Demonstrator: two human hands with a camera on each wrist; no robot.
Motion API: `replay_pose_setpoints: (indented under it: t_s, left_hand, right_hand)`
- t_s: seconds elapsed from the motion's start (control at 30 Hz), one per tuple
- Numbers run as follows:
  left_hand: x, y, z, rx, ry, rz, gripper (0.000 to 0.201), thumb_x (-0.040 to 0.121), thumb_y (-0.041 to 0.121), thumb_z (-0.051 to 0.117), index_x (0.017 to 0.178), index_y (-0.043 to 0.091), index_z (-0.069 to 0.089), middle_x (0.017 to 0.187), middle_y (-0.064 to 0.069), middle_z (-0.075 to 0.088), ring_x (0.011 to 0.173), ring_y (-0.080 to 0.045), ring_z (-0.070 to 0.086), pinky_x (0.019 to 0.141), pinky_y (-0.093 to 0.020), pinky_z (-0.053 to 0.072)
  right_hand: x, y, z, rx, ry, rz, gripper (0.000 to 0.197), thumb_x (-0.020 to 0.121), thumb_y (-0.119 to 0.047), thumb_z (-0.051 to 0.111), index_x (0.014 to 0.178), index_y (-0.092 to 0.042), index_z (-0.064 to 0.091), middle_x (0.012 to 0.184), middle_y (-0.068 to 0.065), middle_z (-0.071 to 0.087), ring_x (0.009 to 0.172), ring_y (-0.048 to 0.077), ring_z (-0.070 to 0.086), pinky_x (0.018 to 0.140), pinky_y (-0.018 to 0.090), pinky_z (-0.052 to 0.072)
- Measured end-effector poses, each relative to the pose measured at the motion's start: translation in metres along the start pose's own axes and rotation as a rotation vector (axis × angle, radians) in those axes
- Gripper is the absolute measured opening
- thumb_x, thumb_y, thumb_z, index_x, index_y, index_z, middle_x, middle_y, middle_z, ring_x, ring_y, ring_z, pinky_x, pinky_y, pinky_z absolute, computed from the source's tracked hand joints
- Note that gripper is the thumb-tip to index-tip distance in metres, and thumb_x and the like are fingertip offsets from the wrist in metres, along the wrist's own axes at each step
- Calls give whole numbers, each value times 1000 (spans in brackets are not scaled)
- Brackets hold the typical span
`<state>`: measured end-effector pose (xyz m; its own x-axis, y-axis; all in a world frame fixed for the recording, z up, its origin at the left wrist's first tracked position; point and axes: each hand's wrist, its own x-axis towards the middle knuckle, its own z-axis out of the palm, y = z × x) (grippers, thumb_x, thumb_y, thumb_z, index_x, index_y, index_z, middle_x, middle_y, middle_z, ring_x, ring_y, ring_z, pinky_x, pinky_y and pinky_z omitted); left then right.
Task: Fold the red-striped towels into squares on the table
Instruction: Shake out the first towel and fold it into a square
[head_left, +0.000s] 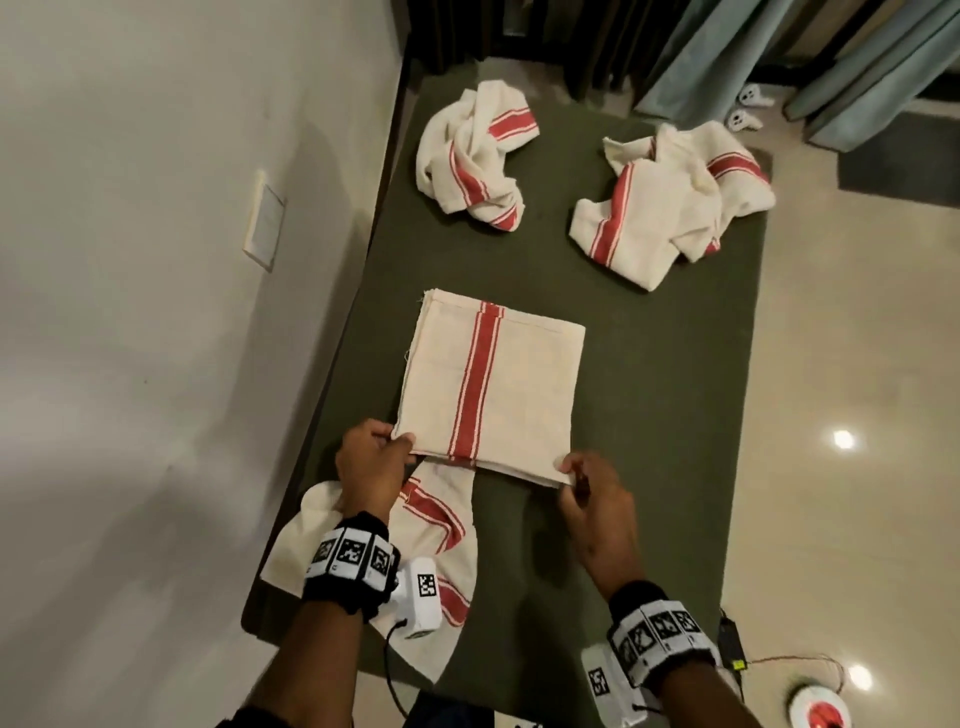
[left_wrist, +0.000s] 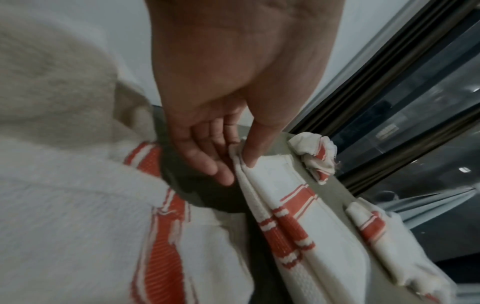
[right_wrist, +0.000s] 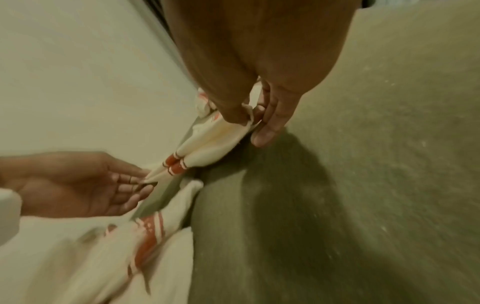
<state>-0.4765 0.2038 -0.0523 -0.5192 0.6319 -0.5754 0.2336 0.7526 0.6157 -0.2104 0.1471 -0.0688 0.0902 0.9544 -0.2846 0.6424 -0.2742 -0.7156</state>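
Observation:
A cream towel with a red stripe (head_left: 488, 384) lies folded into a rough square in the middle of the dark green table (head_left: 665, 415). My left hand (head_left: 371, 460) pinches its near left corner, thumb on top (left_wrist: 249, 158). My right hand (head_left: 584, 480) pinches the near right corner (right_wrist: 246, 121) between thumb and fingers. The near edge is lifted slightly off the table. Another striped towel (head_left: 421, 551) lies loose under my left wrist at the table's near left edge.
Two crumpled striped towels lie at the far end, one at the left (head_left: 475, 150), one at the right (head_left: 675, 197). A wall (head_left: 156, 260) runs along the table's left side. Curtains (head_left: 779, 57) hang beyond. A small round device with cables (head_left: 818, 714) sits on the floor.

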Motion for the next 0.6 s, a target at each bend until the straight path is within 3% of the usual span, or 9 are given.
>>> replay_pose_setpoints:
  t_s: [0.07, 0.17, 0.3, 0.37, 0.43, 0.5, 0.6]
  left_hand:
    - [-20, 24, 0, -131, 28, 52, 17, 90, 4, 73, 103, 12, 66, 89, -9, 77, 68, -22, 76, 63, -34, 60]
    - [-43, 74, 4, -231, 74, 182, 30, 91, 0, 71, 115, 15, 64, 88, -3, 76, 63, -16, 75, 56, -25, 57]
    - [-70, 152, 13, -314, 78, 320, 15, 92, -2, 69, 102, 9, 72, 89, -5, 76, 63, -16, 76, 54, -21, 58]
    - [-79, 186, 15, -358, 68, 348, 12, 93, 0, 69, 99, 8, 74, 88, -5, 77, 62, -16, 76, 59, -24, 61]
    - [-89, 211, 16, -398, 53, 381, 10, 94, 3, 69, 98, 10, 75, 84, -4, 78, 64, -19, 77, 64, -31, 64]
    - [-99, 224, 17, -452, 19, 425, 8, 95, 7, 70, 99, 12, 76, 82, -3, 78, 68, -24, 77, 67, -35, 65]
    - [-119, 215, 19, -460, -17, 500, 10, 95, 7, 71, 102, 13, 76, 90, -2, 79, 74, -22, 78, 67, -32, 64]
  right_hand:
    - [2, -8, -28, 62, 123, 5, 29, 92, -7, 73, 102, -32, 65, 98, -6, 67, 84, 4, 64, 72, 9, 47]
    - [19, -25, -68, 112, 240, -17, 18, 92, -10, 75, 98, -27, 72, 95, -2, 69, 82, 1, 65, 71, 3, 44]
    - [45, -58, -138, 167, 356, -94, 9, 92, -9, 74, 97, -16, 77, 94, 2, 70, 79, -3, 66, 70, 1, 42]
    - [60, -73, -171, 233, 403, -131, 11, 92, -7, 72, 97, -15, 77, 98, 4, 72, 81, 2, 71, 73, 6, 49]
    - [69, -83, -204, 257, 438, -172, 12, 92, -10, 72, 98, -17, 77, 102, 2, 73, 85, 13, 75, 79, 22, 61]
    - [67, -86, -228, 256, 456, -206, 12, 92, -15, 70, 101, -18, 78, 102, -1, 74, 87, 16, 76, 83, 37, 64]
    - [44, -80, -248, 272, 470, -231, 11, 94, -14, 72, 102, -18, 78, 100, -2, 76, 88, 14, 76, 84, 34, 63]
